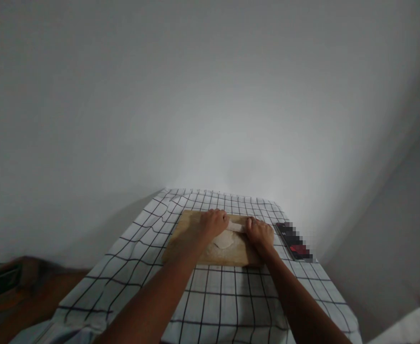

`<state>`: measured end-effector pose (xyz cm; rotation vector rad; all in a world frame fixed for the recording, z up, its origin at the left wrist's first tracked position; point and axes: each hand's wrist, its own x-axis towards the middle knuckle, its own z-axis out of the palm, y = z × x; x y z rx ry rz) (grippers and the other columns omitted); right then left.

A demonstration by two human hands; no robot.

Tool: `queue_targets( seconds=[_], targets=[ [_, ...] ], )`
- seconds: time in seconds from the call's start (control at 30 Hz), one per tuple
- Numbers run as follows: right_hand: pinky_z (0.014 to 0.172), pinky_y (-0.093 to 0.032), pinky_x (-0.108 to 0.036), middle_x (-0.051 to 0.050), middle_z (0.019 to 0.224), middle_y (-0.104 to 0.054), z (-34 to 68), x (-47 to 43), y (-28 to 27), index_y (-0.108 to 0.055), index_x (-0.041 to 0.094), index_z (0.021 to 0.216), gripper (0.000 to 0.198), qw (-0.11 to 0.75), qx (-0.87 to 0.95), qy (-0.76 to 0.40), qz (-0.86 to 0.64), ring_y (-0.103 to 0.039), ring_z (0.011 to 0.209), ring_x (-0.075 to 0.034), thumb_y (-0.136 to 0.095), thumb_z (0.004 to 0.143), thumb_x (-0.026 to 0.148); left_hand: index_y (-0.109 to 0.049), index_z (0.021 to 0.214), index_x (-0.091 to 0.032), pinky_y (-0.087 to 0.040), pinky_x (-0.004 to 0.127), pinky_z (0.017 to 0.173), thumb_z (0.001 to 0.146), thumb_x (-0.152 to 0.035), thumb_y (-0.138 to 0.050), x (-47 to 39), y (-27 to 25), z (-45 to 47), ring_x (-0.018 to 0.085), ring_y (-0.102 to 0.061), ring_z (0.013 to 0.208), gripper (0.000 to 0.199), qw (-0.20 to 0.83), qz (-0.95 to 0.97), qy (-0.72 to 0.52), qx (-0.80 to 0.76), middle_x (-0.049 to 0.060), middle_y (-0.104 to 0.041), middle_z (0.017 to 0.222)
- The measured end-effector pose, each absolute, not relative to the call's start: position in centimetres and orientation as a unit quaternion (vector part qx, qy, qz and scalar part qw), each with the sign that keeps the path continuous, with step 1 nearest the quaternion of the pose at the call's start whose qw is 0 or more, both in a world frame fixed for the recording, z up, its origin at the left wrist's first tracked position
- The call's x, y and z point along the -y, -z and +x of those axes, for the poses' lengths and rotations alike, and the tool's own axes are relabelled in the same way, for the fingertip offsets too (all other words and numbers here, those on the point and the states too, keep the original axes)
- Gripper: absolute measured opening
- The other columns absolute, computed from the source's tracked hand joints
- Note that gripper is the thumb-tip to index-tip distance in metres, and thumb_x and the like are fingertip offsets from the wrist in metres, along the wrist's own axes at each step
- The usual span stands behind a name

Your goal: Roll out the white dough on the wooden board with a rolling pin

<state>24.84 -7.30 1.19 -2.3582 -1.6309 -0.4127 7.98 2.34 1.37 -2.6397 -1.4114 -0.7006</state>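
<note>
A pale rolling pin (236, 227) lies crosswise above a wooden board, its middle showing between my two hands. My left hand (214, 222) is closed round its left end, and my right hand (259, 232) is wrapped round the right end. Just below the pin, a flattened piece of whitish dough (224, 240) rests on the board (184, 239). The pin's far edge of the dough is partly covered by the pin and my left hand. Both ends of the pin are hidden inside my fingers.
The board sits on a table with a white, black-checked cloth (210, 296). To the right of the board lies a dark phone-like object (289, 239), partly pixelated. A pale wall (210, 119) rises behind the table. Brown furniture (52, 291) stands low at the left.
</note>
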Motion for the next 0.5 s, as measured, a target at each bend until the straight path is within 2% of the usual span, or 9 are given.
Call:
queue_targets(
  seconds=[0.27, 0.5],
  targets=[
    [0.085, -0.042, -0.035, -0.012, 0.102, -0.072, 24.74, 7.49, -0.97, -0.063, 0.02, 0.115, 0.037, 0.125, 0.564, 0.158, -0.801, -0.068, 0.097, -0.025, -0.029, 0.105, 0.031, -0.072, 0.101, -0.018, -0.045, 0.036, 0.089, 0.1, -0.03, -0.042, -2.49, -0.92, 7.8, 0.024, -0.063, 0.099, 0.032, 0.031, -0.865, 0.239, 0.44, 0.014, -0.073, 0.103],
    [0.085, -0.043, -0.036, -0.014, 0.104, -0.072, 24.36, 7.9, -1.36, -0.062, 0.019, 0.117, 0.034, 0.095, 0.569, 0.169, -0.799, -0.068, 0.097, -0.026, -0.032, 0.105, 0.027, -0.072, 0.098, -0.018, -0.046, 0.037, 0.083, 0.099, -0.031, -0.043, -2.28, -1.28, 7.81, 0.025, -0.065, 0.096, 0.031, 0.031, -0.858, 0.237, 0.455, 0.013, -0.073, 0.102]
  ],
)
